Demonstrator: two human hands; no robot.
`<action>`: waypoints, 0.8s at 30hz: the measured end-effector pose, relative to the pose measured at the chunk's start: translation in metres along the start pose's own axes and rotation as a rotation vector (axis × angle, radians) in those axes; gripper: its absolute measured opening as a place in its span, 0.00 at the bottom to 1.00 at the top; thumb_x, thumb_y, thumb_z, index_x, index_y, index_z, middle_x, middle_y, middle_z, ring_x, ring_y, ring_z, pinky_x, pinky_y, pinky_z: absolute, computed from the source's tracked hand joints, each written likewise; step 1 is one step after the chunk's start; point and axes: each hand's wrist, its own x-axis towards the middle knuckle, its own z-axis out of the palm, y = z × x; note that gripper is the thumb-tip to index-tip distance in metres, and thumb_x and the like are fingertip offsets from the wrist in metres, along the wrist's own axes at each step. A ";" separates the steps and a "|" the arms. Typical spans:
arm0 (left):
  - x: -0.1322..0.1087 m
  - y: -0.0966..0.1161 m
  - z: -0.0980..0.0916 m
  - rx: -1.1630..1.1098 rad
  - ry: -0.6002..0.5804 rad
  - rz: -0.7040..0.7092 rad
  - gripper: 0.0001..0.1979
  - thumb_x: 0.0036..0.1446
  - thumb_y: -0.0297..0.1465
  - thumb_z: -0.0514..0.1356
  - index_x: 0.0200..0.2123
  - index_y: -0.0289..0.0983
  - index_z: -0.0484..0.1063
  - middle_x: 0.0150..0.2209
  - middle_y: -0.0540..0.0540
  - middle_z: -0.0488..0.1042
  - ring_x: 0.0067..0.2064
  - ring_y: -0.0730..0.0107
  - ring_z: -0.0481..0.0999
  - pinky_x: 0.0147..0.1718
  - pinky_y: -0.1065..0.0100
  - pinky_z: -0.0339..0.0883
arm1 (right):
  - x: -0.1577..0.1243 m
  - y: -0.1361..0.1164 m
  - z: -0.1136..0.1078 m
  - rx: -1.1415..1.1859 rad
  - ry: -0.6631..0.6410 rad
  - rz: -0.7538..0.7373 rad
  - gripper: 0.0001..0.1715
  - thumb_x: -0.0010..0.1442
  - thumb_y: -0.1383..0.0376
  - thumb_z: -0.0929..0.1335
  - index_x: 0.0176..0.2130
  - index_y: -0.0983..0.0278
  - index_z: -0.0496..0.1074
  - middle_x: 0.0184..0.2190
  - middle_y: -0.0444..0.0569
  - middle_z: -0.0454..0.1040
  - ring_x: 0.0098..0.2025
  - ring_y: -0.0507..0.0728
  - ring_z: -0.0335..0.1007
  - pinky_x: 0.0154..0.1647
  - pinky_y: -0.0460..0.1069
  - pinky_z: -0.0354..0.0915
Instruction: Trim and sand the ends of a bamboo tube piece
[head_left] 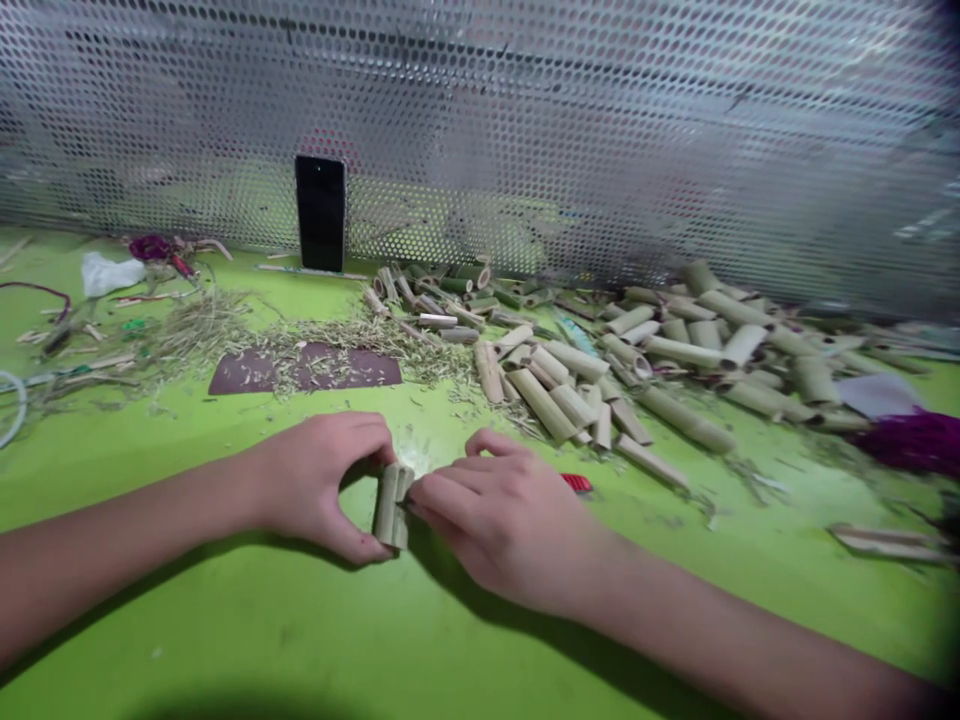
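We are looking down at a green desk (pixel 225 640), with our left hand (pixel 319 490) and right hand (pixel 502 525) meeting near six o'clock. Our left thumb and forefinger (pixel 358 543) are pinching a short bamboo tube (pixel 391 507) end to end, its long axis running twelve to six, while our right fingers (pixel 450 490) are pressing together against its right side. A heap of bamboo tubes (pixel 600 380) is lying toward one o'clock.
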 end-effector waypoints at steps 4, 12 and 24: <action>0.000 0.001 0.000 -0.001 -0.005 -0.012 0.18 0.42 0.37 0.71 0.34 0.38 0.69 0.32 0.50 0.68 0.31 0.67 0.65 0.28 0.69 0.58 | 0.001 -0.001 0.000 -0.001 0.014 0.016 0.13 0.68 0.72 0.63 0.31 0.63 0.69 0.20 0.38 0.70 0.21 0.49 0.55 0.36 0.49 0.51; 0.001 0.001 -0.001 0.009 0.004 -0.001 0.18 0.42 0.37 0.71 0.34 0.38 0.69 0.32 0.51 0.69 0.32 0.67 0.65 0.29 0.69 0.59 | 0.001 0.002 0.000 -0.034 0.003 0.004 0.12 0.66 0.73 0.63 0.31 0.63 0.69 0.20 0.38 0.70 0.21 0.49 0.56 0.36 0.49 0.51; 0.001 0.000 -0.001 0.010 -0.016 0.005 0.18 0.43 0.38 0.71 0.34 0.38 0.70 0.33 0.51 0.69 0.33 0.67 0.66 0.30 0.68 0.60 | 0.001 0.001 -0.002 -0.031 -0.008 0.028 0.12 0.65 0.73 0.63 0.31 0.63 0.70 0.21 0.39 0.71 0.21 0.49 0.57 0.37 0.49 0.52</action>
